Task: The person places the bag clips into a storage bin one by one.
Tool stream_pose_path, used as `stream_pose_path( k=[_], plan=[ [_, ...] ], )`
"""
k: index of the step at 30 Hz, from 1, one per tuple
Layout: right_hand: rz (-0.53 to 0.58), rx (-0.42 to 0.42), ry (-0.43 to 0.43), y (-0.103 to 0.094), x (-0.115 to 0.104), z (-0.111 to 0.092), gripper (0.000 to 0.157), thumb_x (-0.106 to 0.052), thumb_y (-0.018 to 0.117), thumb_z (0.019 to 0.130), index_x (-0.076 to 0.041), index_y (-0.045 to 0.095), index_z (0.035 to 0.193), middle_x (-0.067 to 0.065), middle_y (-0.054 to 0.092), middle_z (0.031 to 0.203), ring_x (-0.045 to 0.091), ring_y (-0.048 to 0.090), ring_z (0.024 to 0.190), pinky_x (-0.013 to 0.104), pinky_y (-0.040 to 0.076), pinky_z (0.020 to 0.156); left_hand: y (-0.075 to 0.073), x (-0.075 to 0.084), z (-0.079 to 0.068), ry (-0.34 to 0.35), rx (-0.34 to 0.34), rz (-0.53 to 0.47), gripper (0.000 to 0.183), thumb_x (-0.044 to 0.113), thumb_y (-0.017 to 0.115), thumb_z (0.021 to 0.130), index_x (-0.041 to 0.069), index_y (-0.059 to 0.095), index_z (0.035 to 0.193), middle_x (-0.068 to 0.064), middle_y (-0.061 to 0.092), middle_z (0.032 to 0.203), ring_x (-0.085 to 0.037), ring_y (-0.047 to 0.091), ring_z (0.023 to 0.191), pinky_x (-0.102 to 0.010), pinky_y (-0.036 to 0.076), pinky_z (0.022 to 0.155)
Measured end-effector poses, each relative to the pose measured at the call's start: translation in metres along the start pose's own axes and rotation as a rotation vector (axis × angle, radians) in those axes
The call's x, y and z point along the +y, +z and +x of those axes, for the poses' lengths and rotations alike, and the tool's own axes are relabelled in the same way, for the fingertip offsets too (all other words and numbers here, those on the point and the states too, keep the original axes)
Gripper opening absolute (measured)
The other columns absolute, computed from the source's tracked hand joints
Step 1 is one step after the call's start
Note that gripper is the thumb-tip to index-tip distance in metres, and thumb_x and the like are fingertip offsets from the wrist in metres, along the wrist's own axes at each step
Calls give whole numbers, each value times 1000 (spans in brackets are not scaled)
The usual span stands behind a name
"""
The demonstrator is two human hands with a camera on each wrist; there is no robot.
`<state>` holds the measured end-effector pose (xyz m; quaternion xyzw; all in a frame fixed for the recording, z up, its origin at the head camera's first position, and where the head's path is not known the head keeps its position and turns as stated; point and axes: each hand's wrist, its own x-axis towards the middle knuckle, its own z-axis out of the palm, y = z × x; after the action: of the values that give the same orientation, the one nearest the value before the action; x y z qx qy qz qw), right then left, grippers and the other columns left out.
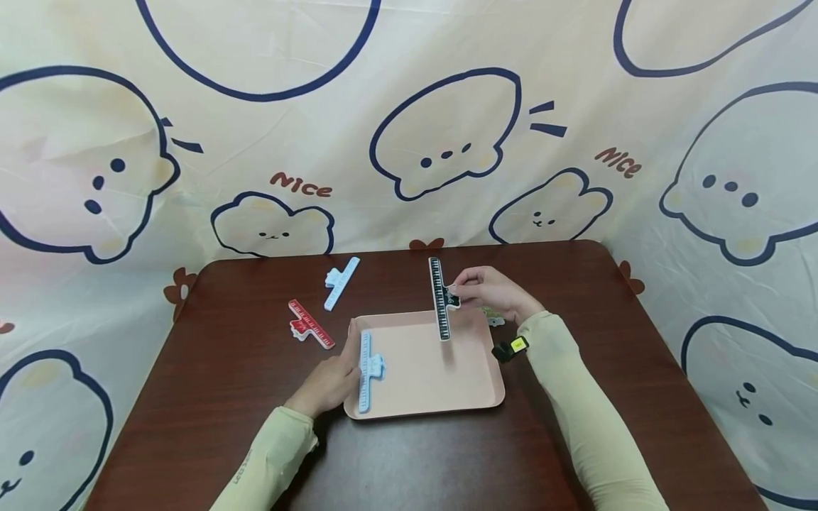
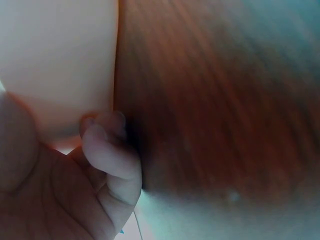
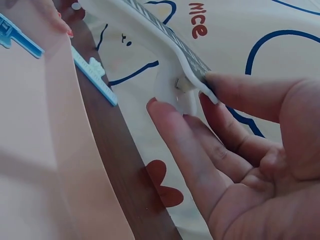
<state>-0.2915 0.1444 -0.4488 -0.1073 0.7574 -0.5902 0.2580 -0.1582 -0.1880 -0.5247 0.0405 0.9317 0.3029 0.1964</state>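
My right hand (image 1: pixel 491 291) pinches a long black-and-white clip (image 1: pixel 439 301) by its tab, holding it upright over the far right part of a pink tray (image 1: pixel 418 387). In the right wrist view, the thumb and a finger grip the edge of the clip (image 3: pixel 172 42), whose pale underside shows. At the tray's left side, my left hand (image 1: pixel 329 380) holds the rim; the left wrist view shows its fingers (image 2: pixel 112 155) curled at the tray edge. Inside the tray, along its left side, lies a light blue clip (image 1: pixel 366 372).
Left of the tray, a red clip (image 1: pixel 311 324) lies on the brown table (image 1: pixel 224 369). Another light blue clip (image 1: pixel 341 284) is farther back. A small greenish item (image 1: pixel 495 317) is partly hidden behind the right hand. A patterned cloth (image 1: pixel 358 220) hangs behind the table.
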Motion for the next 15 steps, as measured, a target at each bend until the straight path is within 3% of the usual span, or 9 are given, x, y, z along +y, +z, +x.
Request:
stream_pose_path(
  k=[7,11,15],
  plan=[
    [-4,11,8,5,3,0,13,-13,70,99,-1,69,104,16,71,109,23,73,96,56,53,101,-1,-1,0,-5,-2,1,91,29,49,106,33,-23,163,-12,19,173,-40,53,139,-64,39,113],
    [-52,24,7,7,6,1,14,-14,71,98,-2,70,104,22,71,116,30,73,100,52,56,99,-1,0,0,-11,-5,0,91,29,49,106,33,-23,162,-11,20,173,-40,53,139,-64,39,114],
    [-78,34,10,9,8,1,14,-15,72,97,-2,71,104,19,74,113,28,73,97,51,56,99,-1,0,0,-10,0,6,90,29,48,106,33,-22,163,-12,23,172,-40,55,137,-63,40,113]
  ],
)
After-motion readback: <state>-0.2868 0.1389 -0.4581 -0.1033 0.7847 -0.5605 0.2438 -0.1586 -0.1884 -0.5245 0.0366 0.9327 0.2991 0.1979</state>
